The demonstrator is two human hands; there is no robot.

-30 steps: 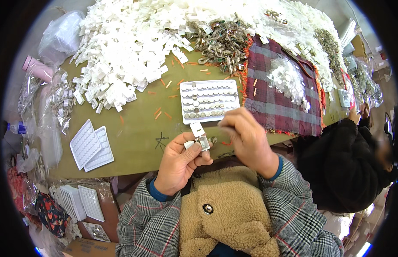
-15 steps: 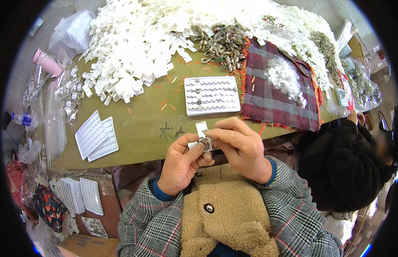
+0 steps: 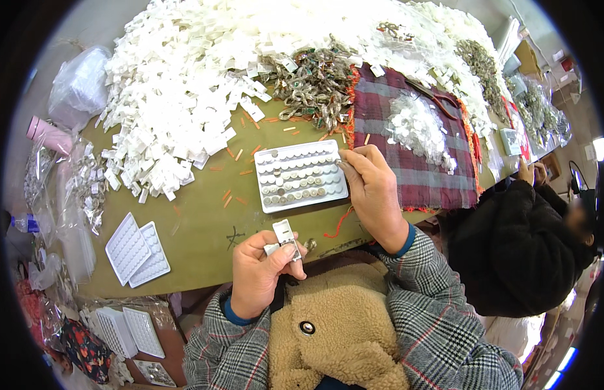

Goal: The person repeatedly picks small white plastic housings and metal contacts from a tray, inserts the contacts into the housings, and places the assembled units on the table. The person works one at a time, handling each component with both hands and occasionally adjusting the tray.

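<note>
My left hand (image 3: 255, 276) pinches a small white plastic case (image 3: 282, 231) between thumb and fingers, just above the near table edge. Its lid stands up, and greyish metal parts show inside. My right hand (image 3: 378, 195) is at the right edge of a white tray (image 3: 303, 204), thumb and index fingertip pressed together. Whatever lies between those fingertips is too small or hidden to name. Rows of round hollows fill the tray, several holding small silvery discs that look like button cells. Beside my left fingers, a small metallic piece (image 3: 310, 245) shows at the table's edge.
A huge heap of white plastic pieces (image 3: 178, 110) covers the back. Next to it lies a pile of metallic parts (image 3: 315, 84). A plaid cloth (image 3: 380, 130) carries clear plastic bits and scissors (image 3: 438, 97). Two white trays (image 3: 128, 250) lie left. A person in black (image 3: 510, 253) sits right.
My right hand has left the white case and reached forward right to the tray's edge. My left hand still holds the case, now slightly lower and further left. The whole view has shifted.
</note>
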